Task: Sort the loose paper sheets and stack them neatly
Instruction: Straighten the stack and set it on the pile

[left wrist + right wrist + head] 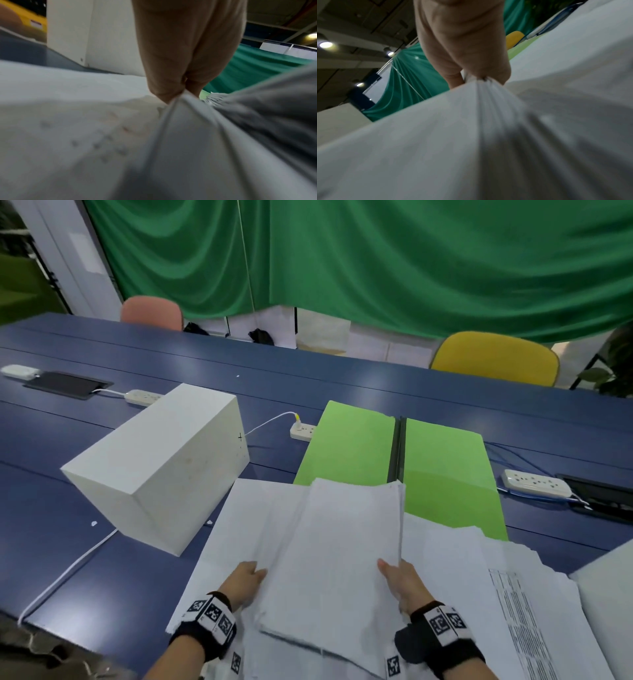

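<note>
A thick bundle of white sheets (339, 556) is lifted off the table between both hands, its far end tilted up. My left hand (248, 575) grips its left edge and my right hand (399, 577) grips its right edge. In the left wrist view the left hand (173, 93) pinches the paper edge (185, 121). The right wrist view has my right hand (481, 78) pinching the layered sheet edges (488, 108). More loose white sheets (472, 577) lie fanned on the table to the right, and one flat sheet (236, 529) lies under the bundle at left.
An open green folder (442, 470) lies just beyond the papers. A white box (161, 463) stands at left on the blue table (68, 525). Power strips (534, 482) and cables sit at the right and behind. A white block corner (609, 583) is at far right.
</note>
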### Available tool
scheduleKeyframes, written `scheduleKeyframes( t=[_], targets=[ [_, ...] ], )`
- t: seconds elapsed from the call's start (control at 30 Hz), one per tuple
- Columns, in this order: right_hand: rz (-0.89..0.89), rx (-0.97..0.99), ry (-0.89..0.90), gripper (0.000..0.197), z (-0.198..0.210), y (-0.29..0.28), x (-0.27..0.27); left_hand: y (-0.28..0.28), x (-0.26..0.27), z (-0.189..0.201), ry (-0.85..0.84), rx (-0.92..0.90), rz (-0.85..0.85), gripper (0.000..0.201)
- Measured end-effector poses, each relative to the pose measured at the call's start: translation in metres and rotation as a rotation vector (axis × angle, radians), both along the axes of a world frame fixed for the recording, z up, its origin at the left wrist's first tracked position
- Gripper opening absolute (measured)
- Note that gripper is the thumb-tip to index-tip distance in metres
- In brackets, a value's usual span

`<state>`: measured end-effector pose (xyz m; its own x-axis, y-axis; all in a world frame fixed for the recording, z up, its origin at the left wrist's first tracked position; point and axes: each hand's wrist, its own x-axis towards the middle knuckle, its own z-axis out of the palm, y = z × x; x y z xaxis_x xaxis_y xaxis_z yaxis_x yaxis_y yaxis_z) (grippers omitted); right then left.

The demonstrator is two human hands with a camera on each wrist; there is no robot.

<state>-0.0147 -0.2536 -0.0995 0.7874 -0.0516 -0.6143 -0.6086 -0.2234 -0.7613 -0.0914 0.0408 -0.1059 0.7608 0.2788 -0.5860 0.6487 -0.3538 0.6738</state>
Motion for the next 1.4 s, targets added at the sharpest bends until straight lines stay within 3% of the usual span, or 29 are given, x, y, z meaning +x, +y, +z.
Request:
scheduleKeyframes(
  t=[0.13,0.23,0.3,0.37,0.43,0.53,0.63,0.77,0.93,1.3,1.4],
  targets=[
    [0.078,-0.040,0.012,0.043,-0.007,-0.016,0.005,-0.016,0.000,0.001,-0.021,-0.211,0.152,0.031],
    [0.179,-0.083,-0.004,0.034,-0.009,-0.027,0.004,-0.014,-0.002,0.003,-0.057,-0.419,0.294,0.023],
    [0.200,-0.109,-0.023,0.033,-0.010,-0.030,0.004,-0.014,-0.002,0.005,-0.099,-0.459,0.306,0.016],
    [0.191,-0.112,-0.037,0.032,-0.010,-0.029,0.003,-0.015,-0.002,0.008,-0.180,-0.439,0.335,0.029],
    [0.177,-0.110,-0.045,0.029,-0.010,-0.027,0.003,-0.018,-0.003,0.009,-0.256,-0.392,0.350,0.034],
    [0.157,-0.116,-0.061,0.030,-0.009,-0.025,0.001,-0.022,0.000,0.006,-0.316,-0.161,0.201,0.032],
    [0.152,-0.132,-0.078,0.034,-0.014,-0.024,0.001,-0.028,0.005,0.012,-0.303,0.087,0.074,0.007],
    [0.157,-0.162,-0.090,0.036,-0.018,-0.023,0.000,-0.041,0.012,0.021,-0.229,0.155,-0.014,0.042],
    [0.171,-0.177,-0.100,0.036,-0.015,-0.022,-0.002,-0.052,0.010,0.018,-0.156,0.499,-0.259,0.028],
    [0.181,-0.202,-0.123,0.034,-0.013,-0.020,-0.005,-0.059,0.005,0.015,-0.181,0.670,-0.391,0.037],
    [0.184,-0.192,-0.114,0.035,-0.012,-0.020,-0.006,-0.063,0.004,0.016,-0.303,0.571,-0.325,0.039]
  ],
)
